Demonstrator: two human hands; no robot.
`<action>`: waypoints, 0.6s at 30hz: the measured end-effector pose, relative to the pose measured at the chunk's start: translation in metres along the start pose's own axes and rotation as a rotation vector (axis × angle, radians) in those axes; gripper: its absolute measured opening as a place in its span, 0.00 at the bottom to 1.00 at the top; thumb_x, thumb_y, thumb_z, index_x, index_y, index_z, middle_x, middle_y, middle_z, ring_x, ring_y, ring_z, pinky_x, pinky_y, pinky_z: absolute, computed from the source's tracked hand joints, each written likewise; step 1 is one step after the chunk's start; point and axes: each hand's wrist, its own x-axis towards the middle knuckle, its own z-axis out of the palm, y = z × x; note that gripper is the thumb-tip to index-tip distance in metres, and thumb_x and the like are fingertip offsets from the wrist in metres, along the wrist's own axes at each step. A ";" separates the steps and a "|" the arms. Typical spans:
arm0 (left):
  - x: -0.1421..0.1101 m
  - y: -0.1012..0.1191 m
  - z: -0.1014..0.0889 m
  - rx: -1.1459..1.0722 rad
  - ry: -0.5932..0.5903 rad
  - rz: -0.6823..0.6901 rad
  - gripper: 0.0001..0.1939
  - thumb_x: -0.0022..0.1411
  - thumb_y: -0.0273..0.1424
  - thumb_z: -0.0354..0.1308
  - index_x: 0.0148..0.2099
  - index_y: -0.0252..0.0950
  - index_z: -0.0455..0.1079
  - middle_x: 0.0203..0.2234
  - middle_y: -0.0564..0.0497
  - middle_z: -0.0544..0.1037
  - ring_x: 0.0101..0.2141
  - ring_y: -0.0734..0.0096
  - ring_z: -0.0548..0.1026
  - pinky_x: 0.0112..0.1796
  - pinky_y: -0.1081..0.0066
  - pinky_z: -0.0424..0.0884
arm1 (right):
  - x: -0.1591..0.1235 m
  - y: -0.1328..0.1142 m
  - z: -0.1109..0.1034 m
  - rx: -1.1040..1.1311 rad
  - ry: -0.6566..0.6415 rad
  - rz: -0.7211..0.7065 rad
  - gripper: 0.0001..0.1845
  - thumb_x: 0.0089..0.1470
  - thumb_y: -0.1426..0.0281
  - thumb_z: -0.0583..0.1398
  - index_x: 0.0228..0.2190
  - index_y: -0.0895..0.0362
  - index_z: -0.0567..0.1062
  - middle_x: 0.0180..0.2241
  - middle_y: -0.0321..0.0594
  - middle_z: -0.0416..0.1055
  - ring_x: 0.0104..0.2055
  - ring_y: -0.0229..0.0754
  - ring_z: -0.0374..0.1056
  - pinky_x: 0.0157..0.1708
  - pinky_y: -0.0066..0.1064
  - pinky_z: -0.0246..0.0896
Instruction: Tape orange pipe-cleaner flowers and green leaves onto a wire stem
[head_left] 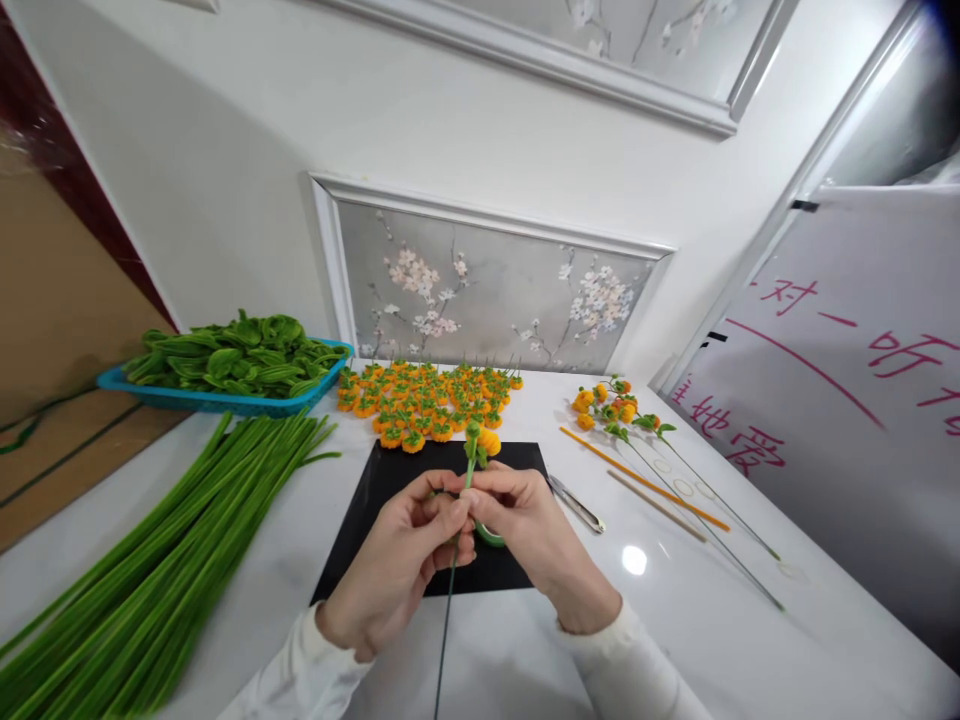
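Observation:
Over a black mat (352,540), my left hand (409,545) and my right hand (525,525) meet at the flower stem (447,620), a thin dark green wire running down toward me. Fingers of both hands are closed around its upper part. Above the fingertips stand a fluffy orange flower head (489,442) and small green leaves or buds (472,440). Partly hidden behind my right hand is a roll of green tape (490,537) on the mat. Whether a strip of tape runs into my fingers I cannot make out.
Several orange flower heads (431,400) lie beyond the mat. Left are a blue tray (225,402) of green leaves (232,355) and a bundle of green stems (172,560). Right are metal scissors or snips (576,503), orange and brown sticks (652,478), and finished-looking flower stems (705,520).

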 end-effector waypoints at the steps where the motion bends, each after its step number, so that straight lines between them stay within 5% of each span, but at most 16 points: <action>1: 0.000 0.000 0.000 -0.016 0.016 0.005 0.10 0.53 0.29 0.65 0.37 0.37 0.69 0.19 0.58 0.71 0.20 0.79 0.70 0.24 0.78 0.69 | 0.000 0.001 0.000 0.013 -0.011 0.014 0.11 0.53 0.65 0.60 0.25 0.55 0.80 0.22 0.35 0.65 0.28 0.37 0.56 0.27 0.28 0.52; 8: -0.001 -0.003 0.002 -0.026 0.070 0.062 0.13 0.51 0.31 0.66 0.38 0.37 0.68 0.20 0.57 0.73 0.21 0.79 0.70 0.25 0.77 0.71 | 0.001 0.002 0.000 0.170 -0.042 0.143 0.14 0.48 0.64 0.64 0.37 0.57 0.80 0.22 0.33 0.61 0.22 0.31 0.50 0.20 0.25 0.42; 12: -0.004 -0.003 0.011 0.068 0.154 0.077 0.11 0.56 0.37 0.62 0.38 0.39 0.67 0.20 0.57 0.71 0.20 0.77 0.67 0.21 0.77 0.69 | 0.001 0.002 0.002 0.247 -0.033 0.168 0.13 0.48 0.66 0.63 0.36 0.59 0.80 0.21 0.34 0.65 0.21 0.31 0.53 0.19 0.26 0.41; 18: -0.007 -0.002 0.014 0.241 0.075 0.028 0.14 0.55 0.41 0.61 0.28 0.35 0.68 0.19 0.56 0.67 0.19 0.78 0.62 0.22 0.75 0.68 | 0.003 0.002 0.000 0.254 0.114 0.186 0.14 0.42 0.65 0.66 0.32 0.60 0.80 0.17 0.30 0.59 0.18 0.28 0.45 0.17 0.25 0.36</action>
